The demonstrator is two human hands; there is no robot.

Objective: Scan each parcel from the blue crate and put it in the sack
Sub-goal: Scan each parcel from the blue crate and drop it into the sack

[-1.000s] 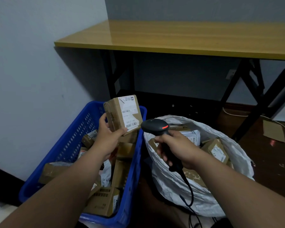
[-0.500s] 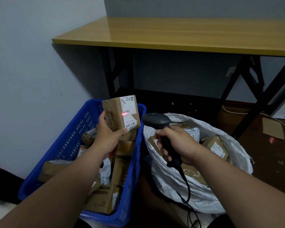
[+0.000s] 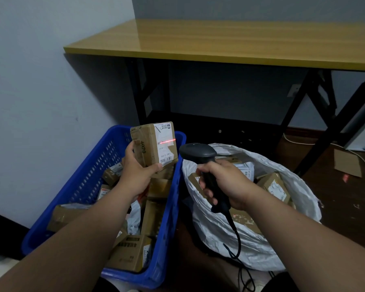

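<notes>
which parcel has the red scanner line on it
The brown parcel gripped upright in the left hand above the blue crate; the red line crosses its white label. No other parcel shows one.

Yellow-topped table (image 3: 230, 42) on black legs, flat cardboard piece (image 3: 347, 163) on dark floor, white cable (image 3: 299, 142) along wall

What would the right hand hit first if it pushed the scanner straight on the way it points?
Probably the parcel held by the left hand: the right hand aims the scanner there, its red line across the label. Depth is uncertain.
</notes>
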